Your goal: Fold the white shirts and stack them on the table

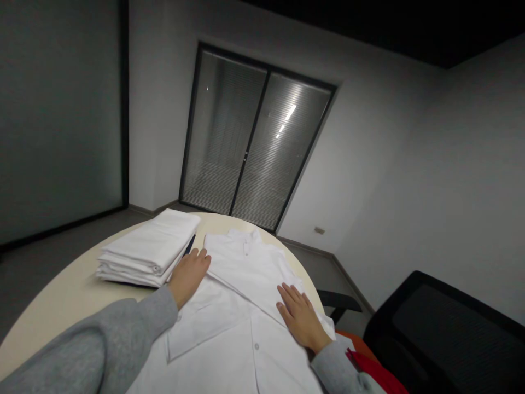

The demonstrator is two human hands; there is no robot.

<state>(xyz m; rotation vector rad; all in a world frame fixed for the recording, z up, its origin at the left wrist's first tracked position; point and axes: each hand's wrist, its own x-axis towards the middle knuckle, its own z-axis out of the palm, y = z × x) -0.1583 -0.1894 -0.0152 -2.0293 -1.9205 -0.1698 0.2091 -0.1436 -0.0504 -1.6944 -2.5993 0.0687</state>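
Observation:
A white button-up shirt (256,293) lies spread on a round cream table, its collar toward the far edge. One sleeve is folded across the body, and grey buttons show down the front. My left hand (191,277) rests palm down at the shirt's left edge, fingers stretched out and slightly bent, next to a stack of folded white garments (153,246). Flat on the right side of the shirt lies my right hand (301,318), its fingers extended. The shirt's lower part runs out of the bottom of the view.
The round table (53,320) curves away on the left. A dark object (190,244) shows beside the stack. To the right stands a black mesh chair (447,328) with an armrest (338,300) close to the table. Red fabric (373,369) lies at the lower right.

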